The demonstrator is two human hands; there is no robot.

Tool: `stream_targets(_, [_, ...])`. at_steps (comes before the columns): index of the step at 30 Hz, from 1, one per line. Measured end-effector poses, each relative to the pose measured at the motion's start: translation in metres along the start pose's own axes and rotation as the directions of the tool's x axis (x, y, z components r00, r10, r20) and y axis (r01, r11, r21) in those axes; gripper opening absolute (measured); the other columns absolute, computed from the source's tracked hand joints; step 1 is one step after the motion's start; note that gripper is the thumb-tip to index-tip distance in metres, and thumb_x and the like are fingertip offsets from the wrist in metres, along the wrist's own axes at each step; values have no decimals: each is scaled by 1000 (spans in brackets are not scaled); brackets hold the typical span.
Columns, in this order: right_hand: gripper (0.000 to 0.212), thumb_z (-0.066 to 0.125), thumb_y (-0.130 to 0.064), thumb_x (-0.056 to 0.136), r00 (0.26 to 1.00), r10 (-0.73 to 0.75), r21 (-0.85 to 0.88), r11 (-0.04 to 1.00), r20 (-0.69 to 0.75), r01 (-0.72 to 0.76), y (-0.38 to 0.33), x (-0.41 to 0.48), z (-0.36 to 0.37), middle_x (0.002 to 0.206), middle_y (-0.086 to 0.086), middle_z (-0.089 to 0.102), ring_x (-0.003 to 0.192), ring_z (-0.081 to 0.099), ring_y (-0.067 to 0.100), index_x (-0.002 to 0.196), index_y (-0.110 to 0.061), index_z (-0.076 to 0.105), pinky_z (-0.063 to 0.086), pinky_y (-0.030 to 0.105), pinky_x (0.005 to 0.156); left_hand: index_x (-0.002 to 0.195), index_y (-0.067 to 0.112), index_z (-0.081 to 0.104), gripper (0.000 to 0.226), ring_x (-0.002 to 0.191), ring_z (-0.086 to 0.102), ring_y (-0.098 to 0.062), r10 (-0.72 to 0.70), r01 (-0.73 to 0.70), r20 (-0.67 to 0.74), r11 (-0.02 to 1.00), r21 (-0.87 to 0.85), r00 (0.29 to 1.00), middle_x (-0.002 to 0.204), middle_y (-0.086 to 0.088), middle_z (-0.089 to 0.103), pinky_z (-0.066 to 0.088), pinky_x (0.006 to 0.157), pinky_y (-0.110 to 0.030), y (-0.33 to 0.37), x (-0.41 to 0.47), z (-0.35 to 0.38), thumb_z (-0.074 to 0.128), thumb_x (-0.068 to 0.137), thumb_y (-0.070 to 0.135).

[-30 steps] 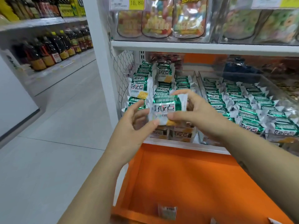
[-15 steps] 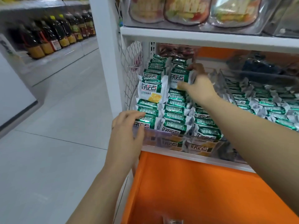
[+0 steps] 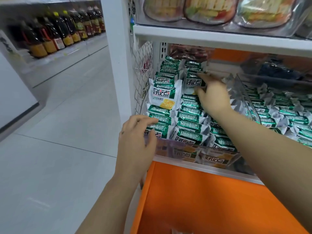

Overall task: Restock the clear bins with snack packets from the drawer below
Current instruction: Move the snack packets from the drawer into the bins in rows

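**Fingers on upright packet: toppling risk**

Fingers [image 3: 204, 78] of right hand [image 3: 213, 98] curl round the upright packet [image 3: 192, 82], deep in the clear bin [image 3: 170, 150]. Left hand [image 3: 136, 139] lies slack on the front row [image 3: 162, 119] below-left of them, gripping nothing. Risk: the rows look tightly packed, so forcing the packet in could tip neighbours or spill them into the drawer [image 3: 211, 200] beneath.

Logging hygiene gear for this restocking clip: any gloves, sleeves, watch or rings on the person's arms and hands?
No. The left hand and right hand are ungloved, and no rings show. Both forearms are uncovered as far as the frame reaches: no sleeve, watch or bracelet. One small dark mark sits on the back of the left hand.
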State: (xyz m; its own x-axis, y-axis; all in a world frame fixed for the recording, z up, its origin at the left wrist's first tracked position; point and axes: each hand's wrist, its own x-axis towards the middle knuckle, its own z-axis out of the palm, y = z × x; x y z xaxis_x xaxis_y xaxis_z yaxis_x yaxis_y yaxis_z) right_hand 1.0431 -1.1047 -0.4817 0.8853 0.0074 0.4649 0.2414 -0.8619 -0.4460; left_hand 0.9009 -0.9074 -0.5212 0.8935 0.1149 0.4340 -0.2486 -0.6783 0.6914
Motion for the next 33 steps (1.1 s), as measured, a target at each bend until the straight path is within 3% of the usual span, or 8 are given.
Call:
stream_targets(4, [49,44,-11,97,995,-54,-179,982,78,67,-5,3,-2,154,14,26,119,53,34,145,-16,39,47,39,94,115,25,65,29,109,46,-6,9,-9,-3,1000,15,1000,107,18,44,37,96,-20,-1,0,1,54,92,11])
stream_targets(8, [49,41,-9,96,990,-46,-183,981,131,70,-8,10,0,145,15,39,123,46,38,145,-13,38,43,41,98,116,25,64,30,109,45,-4,5,-5,7,1000,4,1000,108,17,44,28,86,3,0,-1,1,54,93,9])
stream_targets(14, [48,36,-19,99,990,22,-277,961,142,18,-4,6,3,148,7,38,132,35,36,147,-24,35,38,48,105,113,26,65,30,110,41,-2,12,-12,3,1000,-20,1000,108,18,44,23,86,7,0,-3,4,52,93,8])
stream_targets(21, [54,38,-24,100,971,154,-295,951,184,-95,-19,-5,-3,160,7,0,143,8,39,149,-37,23,22,56,112,116,25,65,30,111,38,1,31,-31,12,1000,2,999,111,17,43,20,90,7,-6,-3,5,51,95,9])
stream_targets(23, [54,41,-25,100,978,139,-269,958,153,-94,-24,-12,-8,160,12,-1,143,8,41,149,-38,23,20,56,113,116,24,65,30,112,35,2,35,-35,-16,999,8,999,112,17,44,26,97,-2,-7,-5,7,51,95,8])
stream_targets(26, [49,43,-27,99,995,74,-219,974,70,-57,-32,-27,-18,158,14,12,141,15,39,146,-37,33,19,49,113,110,20,67,28,115,43,-10,145,-120,-172,982,147,974,114,7,55,34,103,-33,-6,-12,9,50,92,8])
stream_targets(30, [30,51,-22,95,987,-159,-56,986,-36,157,-30,-81,-27,129,5,58,122,46,29,122,-22,64,31,44,103,103,20,65,26,102,53,-13,360,-322,-178,923,211,916,105,3,62,30,93,-27,3,-34,18,47,86,10])
stream_targets(33, [18,56,-18,90,949,-313,59,947,-44,315,-16,-137,-30,102,-2,68,100,58,24,99,-17,71,43,41,89,98,18,67,25,93,55,-13,363,-343,-82,920,187,928,100,4,63,33,84,-25,0,-56,33,47,85,12])
